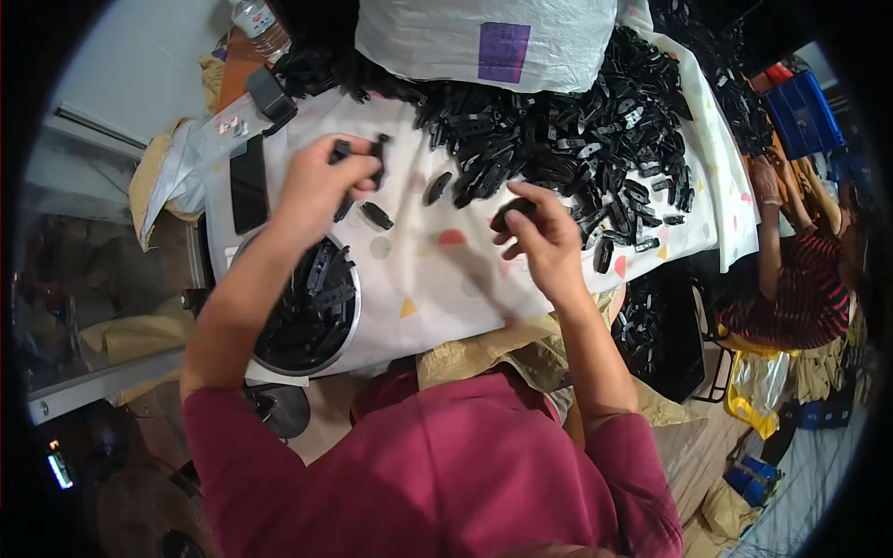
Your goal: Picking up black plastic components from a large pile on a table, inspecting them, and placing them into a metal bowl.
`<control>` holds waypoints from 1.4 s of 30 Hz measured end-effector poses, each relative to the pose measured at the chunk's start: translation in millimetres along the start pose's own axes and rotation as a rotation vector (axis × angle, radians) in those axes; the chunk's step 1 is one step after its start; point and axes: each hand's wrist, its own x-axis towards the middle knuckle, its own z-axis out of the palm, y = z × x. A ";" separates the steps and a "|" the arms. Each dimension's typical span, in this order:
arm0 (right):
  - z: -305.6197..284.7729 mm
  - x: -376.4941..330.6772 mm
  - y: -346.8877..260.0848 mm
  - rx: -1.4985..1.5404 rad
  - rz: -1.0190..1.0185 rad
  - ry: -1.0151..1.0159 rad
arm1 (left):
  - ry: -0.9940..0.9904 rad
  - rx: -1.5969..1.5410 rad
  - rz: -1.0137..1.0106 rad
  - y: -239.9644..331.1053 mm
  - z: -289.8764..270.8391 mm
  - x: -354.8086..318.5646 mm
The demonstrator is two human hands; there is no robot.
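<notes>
Fingers closed, my left hand (321, 181) grips several small black plastic parts (379, 149) above the left half of the table. My right hand (549, 237) pinches one dark oval plastic part (512, 216) in front of the pile. That large pile of loose black plastic parts (549, 130) covers the back and right of the patterned white tablecloth (419, 288). Single parts (377, 216) lie on the cloth between my hands. Below my left forearm stands a round metal-rimmed pan (356, 321), filled with longer black parts (321, 279).
A white woven sack (419, 37) stands at the back. On the left lie a black phone (248, 186) and a dark box (270, 93), with a plastic bottle (260, 33) behind. At right are a black bin (684, 344), a blue crate (805, 116) and another person in a striped top (800, 288).
</notes>
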 end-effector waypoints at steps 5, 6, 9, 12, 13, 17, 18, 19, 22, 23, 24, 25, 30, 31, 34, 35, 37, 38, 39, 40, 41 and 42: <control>39.7 -26.1 -40.9 0.525 -0.150 0.014 | -0.184 -0.244 0.137 0.6 49.4 -39.8; 45.3 -28.3 -39.1 0.547 -0.247 0.084 | -0.201 -0.260 0.163 -0.1 54.5 -46.4; 54.9 -35.0 -39.9 0.579 -0.383 0.222 | -0.305 -0.553 0.281 -4.5 66.2 -54.2; 50.8 -41.9 -35.3 0.511 -0.482 0.231 | -0.387 -0.627 0.387 -7.3 73.6 -58.4; 51.1 -43.5 -37.9 0.528 -0.514 0.247 | -0.408 -0.567 0.470 -6.9 75.2 -59.9; 42.6 -51.9 -28.6 0.303 -0.599 0.235 | -0.389 -0.286 0.714 0.9 75.1 -75.1; 39.5 -52.2 -29.1 0.304 -0.604 0.237 | -0.364 -0.212 0.780 1.9 74.7 -76.6; 36.1 -51.8 -29.7 0.160 -0.662 0.250 | -0.367 -0.209 0.783 2.5 75.8 -76.4; 38.2 -51.6 -50.1 -0.097 -0.588 0.326 | -0.350 -0.395 0.641 -4.8 72.7 -73.2; 31.3 -50.9 -47.5 -0.132 -0.530 0.208 | -0.395 -0.445 0.594 -6.7 70.2 -71.0; 26.5 -51.0 -44.6 -0.165 -0.472 0.089 | -0.439 -0.495 0.545 -8.4 68.6 -69.6; 28.4 -54.3 -46.4 -0.209 -0.471 0.138 | -0.435 -0.528 0.480 -9.7 68.7 -69.7; 25.2 -52.9 -42.0 -0.474 -0.646 0.220 | -0.526 -0.553 0.441 -6.0 73.7 -68.3; 23.6 -50.2 -41.6 -0.511 -0.670 0.202 | -0.525 -0.558 0.420 -5.6 75.1 -68.5; 9.5 -33.5 -31.7 -0.494 -0.544 0.069 | -0.406 -0.473 0.226 -31.0 48.5 -56.5; 1.1 -21.3 -16.7 -0.681 -0.486 0.138 | -0.254 -0.632 0.228 -21.8 47.3 -54.3; -25.3 -3.7 9.1 -0.990 -0.357 0.229 | -0.161 -0.890 0.174 -30.9 9.9 -25.9; -42.2 1.2 17.9 -1.113 -0.289 0.251 | -0.075 -0.976 0.128 -28.6 -7.2 -11.2; -52.3 3.2 24.5 -1.182 -0.289 0.176 | -0.005 -0.967 0.156 -25.6 -24.3 2.6; -56.4 3.9 30.3 -1.245 -0.288 0.094 | 0.188 -0.862 0.136 -25.1 -42.4 18.0; -52.7 5.3 36.1 -1.251 -0.284 0.093 | 0.185 -0.734 0.183 -31.8 -67.5 35.5; -50.0 5.1 33.1 -1.271 -0.298 0.066 | 0.316 -0.491 0.234 -36.1 -87.5 51.1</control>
